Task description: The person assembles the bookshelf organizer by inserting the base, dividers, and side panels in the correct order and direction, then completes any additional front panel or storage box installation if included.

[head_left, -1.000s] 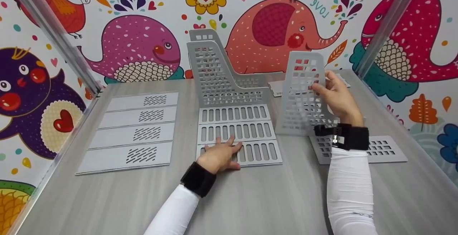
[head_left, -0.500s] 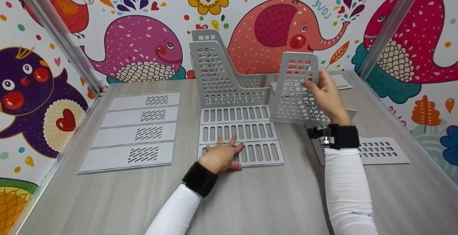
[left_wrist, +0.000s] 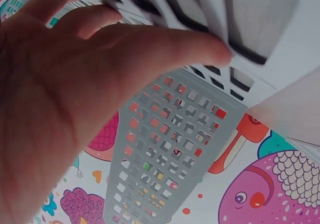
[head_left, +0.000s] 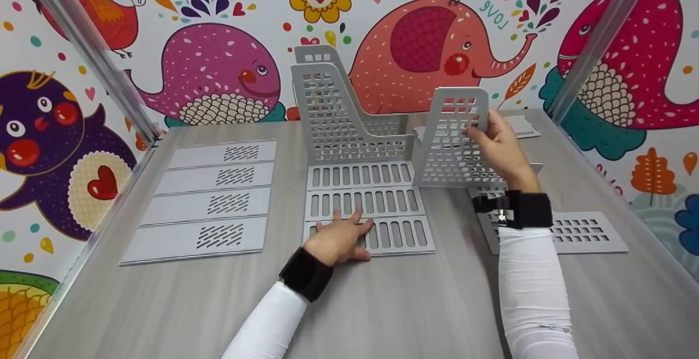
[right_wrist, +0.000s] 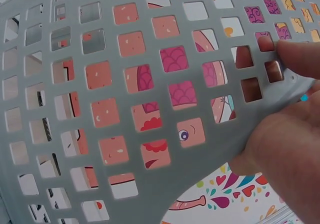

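Observation:
My left hand (head_left: 336, 240) rests palm down with spread fingers on the front part of a grey slotted panel (head_left: 360, 188), which lies flat in joined sections. In the left wrist view its thumb lies over the slots. My right hand (head_left: 507, 146) pinches the upper right edge of a grey perforated side panel (head_left: 430, 129), thumb on the near face. The panel stands upright, its lower left edge right at the slotted panel's right edge. In the right wrist view, the panel's square-hole lattice (right_wrist: 160, 184) fills most of the frame. Two similar side panels (head_left: 354, 109) stand upright behind the slotted sections.
At left lies a light grey panel (head_left: 180, 236) in several strips with slanted cuts. A perforated piece (head_left: 614, 236) lies right of my right forearm, partly hidden by it. Another pale piece (head_left: 519, 124) lies behind my right hand. Patterned walls and metal posts (head_left: 600, 42) enclose the table.
My right hand has carried the side panel left, up to the slotted panel's right edge, and then barely moved it. My left hand has stayed in place.

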`<state>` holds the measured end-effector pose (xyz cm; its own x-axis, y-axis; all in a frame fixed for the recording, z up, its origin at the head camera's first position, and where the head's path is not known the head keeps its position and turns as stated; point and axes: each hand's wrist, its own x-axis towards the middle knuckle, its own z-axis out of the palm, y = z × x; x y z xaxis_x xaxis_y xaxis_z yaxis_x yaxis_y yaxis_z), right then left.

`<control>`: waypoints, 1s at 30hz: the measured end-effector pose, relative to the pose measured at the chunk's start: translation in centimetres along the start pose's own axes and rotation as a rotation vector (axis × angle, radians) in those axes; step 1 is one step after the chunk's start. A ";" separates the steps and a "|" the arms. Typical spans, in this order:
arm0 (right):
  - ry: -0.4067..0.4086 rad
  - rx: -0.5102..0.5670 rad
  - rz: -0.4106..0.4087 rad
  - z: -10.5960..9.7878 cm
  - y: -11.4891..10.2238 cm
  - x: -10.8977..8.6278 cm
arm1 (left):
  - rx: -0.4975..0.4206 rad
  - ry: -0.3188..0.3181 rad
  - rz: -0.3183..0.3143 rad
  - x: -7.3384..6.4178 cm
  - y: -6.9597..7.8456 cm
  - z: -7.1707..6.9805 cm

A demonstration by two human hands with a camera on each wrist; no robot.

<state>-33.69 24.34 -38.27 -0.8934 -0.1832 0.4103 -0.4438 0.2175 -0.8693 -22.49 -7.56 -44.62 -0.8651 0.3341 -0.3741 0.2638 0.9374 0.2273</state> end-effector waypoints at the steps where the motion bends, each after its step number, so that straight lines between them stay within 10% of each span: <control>1: 0.000 -0.006 0.006 0.0 0.0 0.0 | 0.002 0.002 0.002 0.0 0.0 0.0; 18: 0.027 -0.179 0.068 1.7 1.1 0.9 | 0.000 -0.002 0.003 -0.1 0.1 0.0; 30: -0.271 -0.498 0.293 -0.8 2.8 0.2 | -0.003 -0.005 0.002 0.1 0.0 0.0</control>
<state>-35.13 25.67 -40.40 -0.9622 -0.2701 0.0341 -0.2213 0.7031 -0.6758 -22.52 -7.54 -44.67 -0.8622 0.3369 -0.3782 0.2644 0.9363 0.2310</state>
